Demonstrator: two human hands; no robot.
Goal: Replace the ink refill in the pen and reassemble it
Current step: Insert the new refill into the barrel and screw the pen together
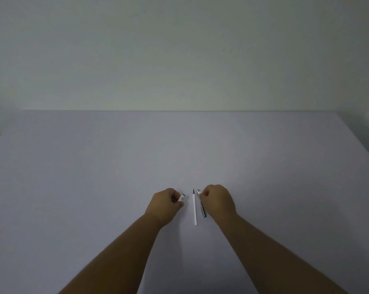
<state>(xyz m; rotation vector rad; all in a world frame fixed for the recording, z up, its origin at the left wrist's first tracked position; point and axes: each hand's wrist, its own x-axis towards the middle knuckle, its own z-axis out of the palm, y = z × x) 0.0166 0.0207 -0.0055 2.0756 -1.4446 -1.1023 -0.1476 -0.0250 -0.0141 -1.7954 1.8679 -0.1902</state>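
Pen is apart. White ink refill [194, 209] lies on the bench [94, 166], between the hands, tip toward 12 o'clock. Left hand [165, 203] fingers pinch a small white pen section [181, 197]. Right hand [218, 201] fingers close on the silvery barrel [202, 206], just beside the refill at 3 o'clock. Insertion and reassembly apparently remain.

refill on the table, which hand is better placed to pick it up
Probably the right hand: it sits just beside the white refill, pinching only a silver pen part. The left hand grips a white piece.
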